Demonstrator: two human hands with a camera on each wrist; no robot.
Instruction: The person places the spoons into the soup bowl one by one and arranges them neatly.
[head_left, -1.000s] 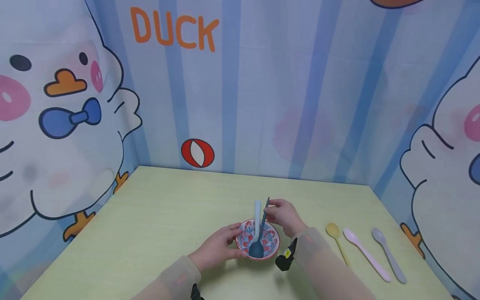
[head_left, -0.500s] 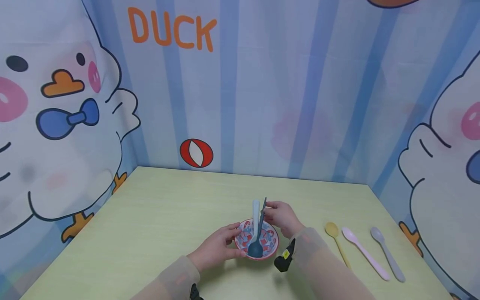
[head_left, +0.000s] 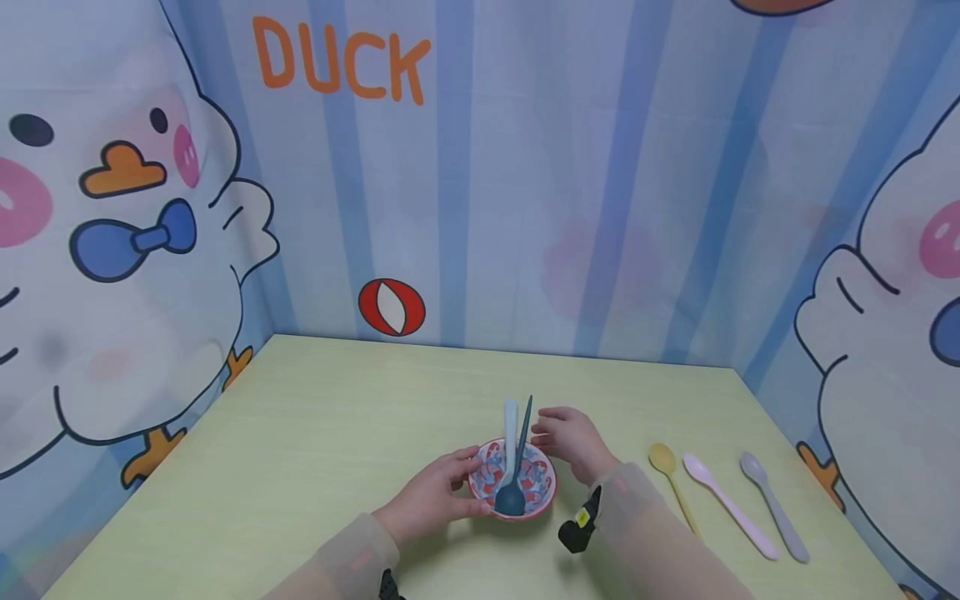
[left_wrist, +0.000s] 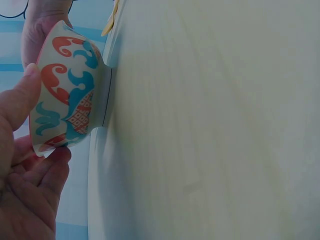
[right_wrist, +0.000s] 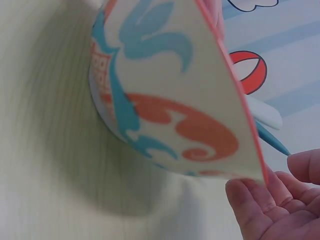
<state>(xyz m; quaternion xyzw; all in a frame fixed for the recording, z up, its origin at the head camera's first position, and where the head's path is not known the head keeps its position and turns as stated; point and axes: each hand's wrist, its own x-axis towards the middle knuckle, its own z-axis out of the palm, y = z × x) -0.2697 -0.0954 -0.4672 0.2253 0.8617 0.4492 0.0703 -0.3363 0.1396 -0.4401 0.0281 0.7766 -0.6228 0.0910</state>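
A red-and-blue patterned bowl (head_left: 540,477) stands on the table, its outside showing in the left wrist view and the right wrist view. My left hand (head_left: 433,493) holds it by the left side, thumb and fingers on its wall. Inside the bowl lean a dark teal spoon (head_left: 511,500) and a white spoon (head_left: 511,422), handles jutting over the far rim. The white spoon's head is partly hidden behind the teal one. Just right of the teal handle is my right hand (head_left: 573,442), fingers spread and loosely bent, gripping nothing. In the right wrist view its fingertips lie close to the rim.
On the pale yellow table (head_left: 337,417), a yellow spoon (head_left: 663,457), a pink spoon (head_left: 727,502) and a grey-purple spoon (head_left: 776,508) lie to the right of the right forearm, which partly covers the yellow handle. A duck-print cloth (head_left: 510,167) surrounds the table.
My right hand has let go of the teal spoon's handle and moved slightly right. That spoon now leans in the bowl by itself. My left hand stays on the bowl.
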